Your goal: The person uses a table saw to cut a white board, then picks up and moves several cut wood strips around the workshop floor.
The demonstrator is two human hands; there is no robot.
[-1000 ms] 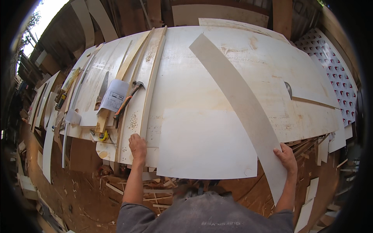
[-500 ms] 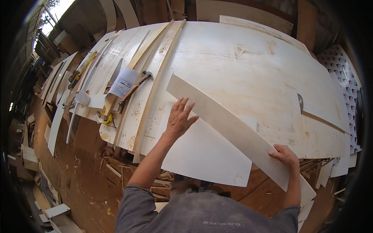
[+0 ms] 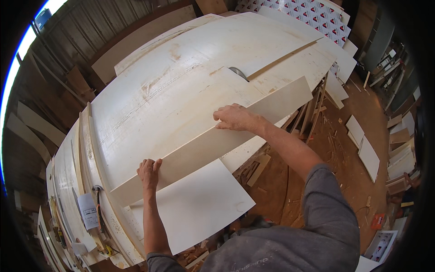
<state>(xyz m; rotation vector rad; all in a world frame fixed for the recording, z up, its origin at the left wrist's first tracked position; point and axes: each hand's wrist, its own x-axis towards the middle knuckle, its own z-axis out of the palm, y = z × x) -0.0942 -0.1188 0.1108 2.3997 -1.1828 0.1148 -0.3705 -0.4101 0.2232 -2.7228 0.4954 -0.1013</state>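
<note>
A long, narrow white board (image 3: 190,152) stands tilted on its edge, running from the lower left to the upper right over the worktable. My left hand (image 3: 149,173) is closed over its upper edge near the left end. Further along, my right hand (image 3: 238,118) grips the same edge, fingers curled over the far side. Below the board lies a flat white panel (image 3: 204,204), its near corner jutting past the table edge. Beyond the board spreads the large white, brown-stained tabletop sheet (image 3: 172,90).
A curved metal saw blade (image 3: 239,73) pokes up beside a raised sheet edge. At left lie wooden strips (image 3: 97,158), a claw hammer (image 3: 98,206), a printed drawing (image 3: 88,212) and a yellow tape measure (image 3: 109,250). Offcuts (image 3: 362,147) litter the brown floor at right.
The view has turned to the right. The board has swung so its right end now points far and right. My left hand, spread before, now grips it; my right hand has shifted along its edge.
</note>
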